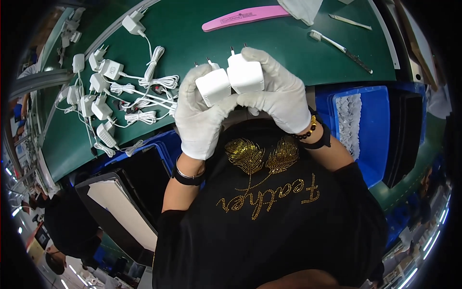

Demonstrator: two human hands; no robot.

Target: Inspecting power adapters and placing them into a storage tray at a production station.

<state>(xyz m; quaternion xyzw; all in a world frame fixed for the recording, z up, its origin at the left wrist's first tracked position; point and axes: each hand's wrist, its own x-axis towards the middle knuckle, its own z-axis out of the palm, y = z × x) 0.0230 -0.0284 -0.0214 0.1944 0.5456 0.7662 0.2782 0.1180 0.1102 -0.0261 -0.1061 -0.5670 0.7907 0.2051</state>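
Note:
Two white plug-in power adapters are held side by side over the near edge of the green table. My left hand (202, 115), in a white glove, is closed around the left adapter (213, 87). My right hand (281, 91), gloved too, grips the right adapter (245, 74) between thumb and fingers. Both adapters have their metal pins pointing away from me. The two blocks almost touch, and the left one sits slightly lower. Whether cables hang from them is hidden by my gloves.
More white adapters with bundled cables (110, 70) lie on the green table (178, 36) at left. A pink nail file (243, 18), a toothbrush (341, 50) and a thin white stick (350, 22) lie farther off. A blue bin (368, 130) stands at right; a person (67, 221) is at lower left.

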